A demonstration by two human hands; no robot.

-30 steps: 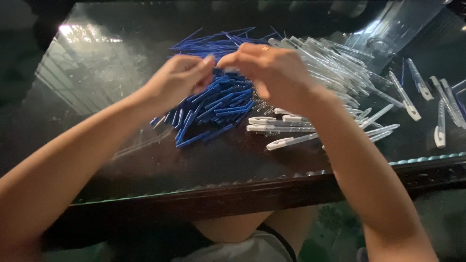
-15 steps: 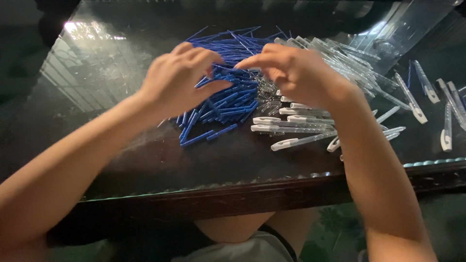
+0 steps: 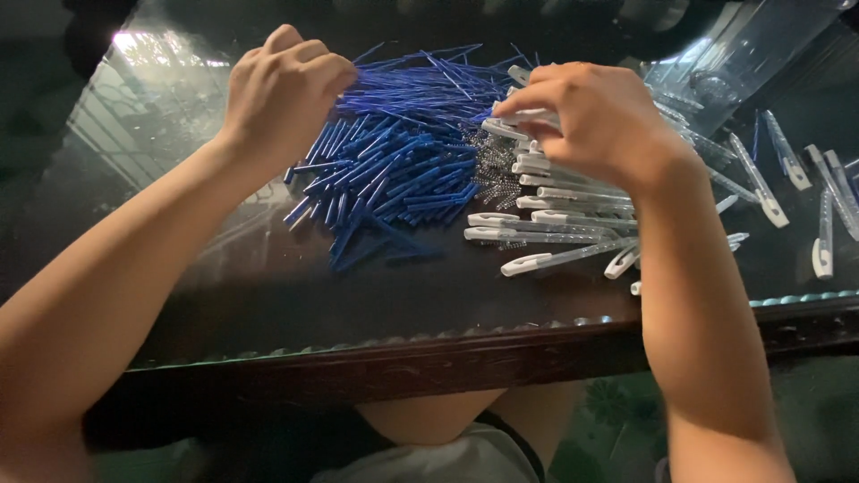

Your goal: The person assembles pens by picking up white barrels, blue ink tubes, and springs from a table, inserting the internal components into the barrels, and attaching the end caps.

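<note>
Seen from above: 2 hands over a dark glass-topped desk [image 3: 224, 295] with a carved wooden edge. Left hand [image 3: 282, 89] curled into a loose fist at the upper left edge of a heap of blue pen refills [image 3: 403, 165], fingers bent down onto the thin rods; what is pinched inside, cannot tell. Right hand [image 3: 595, 116] clamped on a clear pen barrel with a white clip [image 3: 528, 116], just above a row of like clear barrels [image 3: 555, 224]. Small metal springs [image 3: 492, 170] between both piles. More barrels [image 3: 823, 233] well apart at the far right.
</note>
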